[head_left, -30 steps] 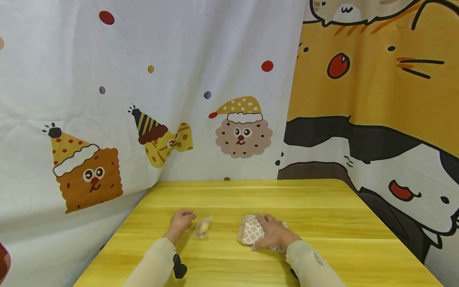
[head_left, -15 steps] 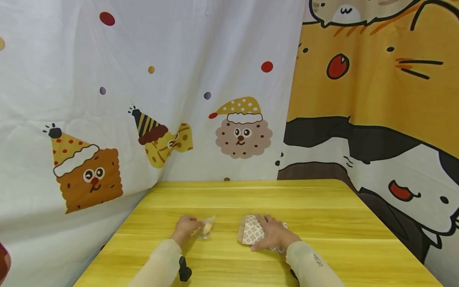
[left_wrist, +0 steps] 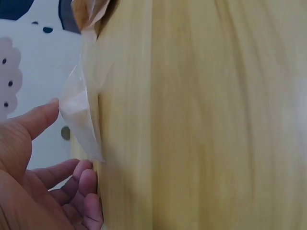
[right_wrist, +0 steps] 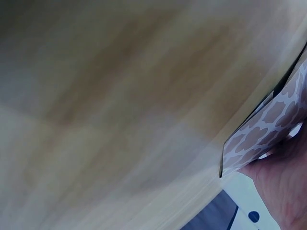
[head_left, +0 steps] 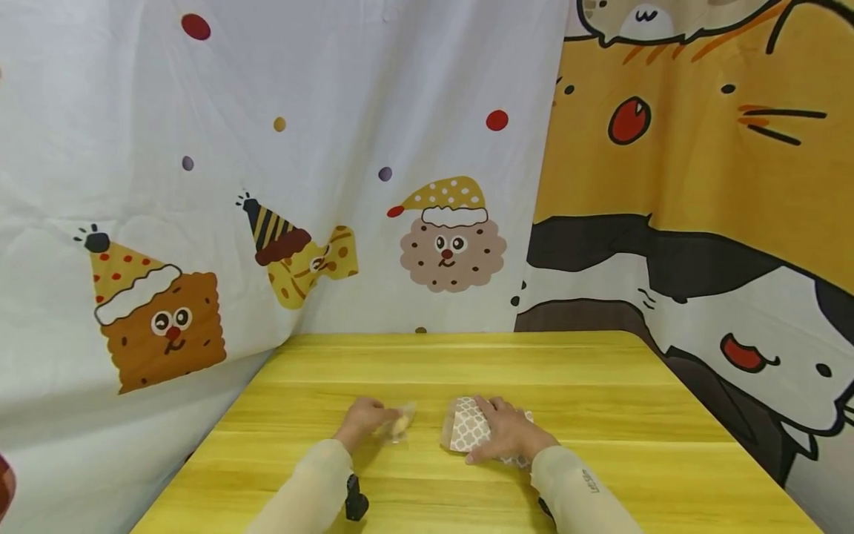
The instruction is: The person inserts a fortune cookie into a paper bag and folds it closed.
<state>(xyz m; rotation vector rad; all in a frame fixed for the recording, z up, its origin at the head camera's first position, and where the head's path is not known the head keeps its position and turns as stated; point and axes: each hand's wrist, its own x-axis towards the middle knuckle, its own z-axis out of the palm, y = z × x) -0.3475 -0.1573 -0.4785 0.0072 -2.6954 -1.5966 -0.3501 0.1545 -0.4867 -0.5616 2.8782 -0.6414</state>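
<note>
A small clear plastic packet (head_left: 401, 425) with a pale yellow piece inside lies on the left-centre of the table in the head view. My left hand (head_left: 363, 420) is at its left side. In the left wrist view the thumb (left_wrist: 45, 115) reaches the packet's edge, well apart from the loosely bent fingers below. To the right is a flat paper bag (head_left: 469, 425) with a beige and white lattice pattern and a see-through strip along its left end. My right hand (head_left: 507, 432) rests on it with fingers spread, covering its right part.
The yellow wood-grain table (head_left: 560, 363) reaches back to a white cartoon-print curtain (head_left: 427, 89), with an orange and black cat print on the right. A black strap piece (head_left: 356, 498) is on the left wrist.
My left hand has moved right onto the packet, and the packet has slid right toward the paper bag. The right hand and the bag have stayed in place.
</note>
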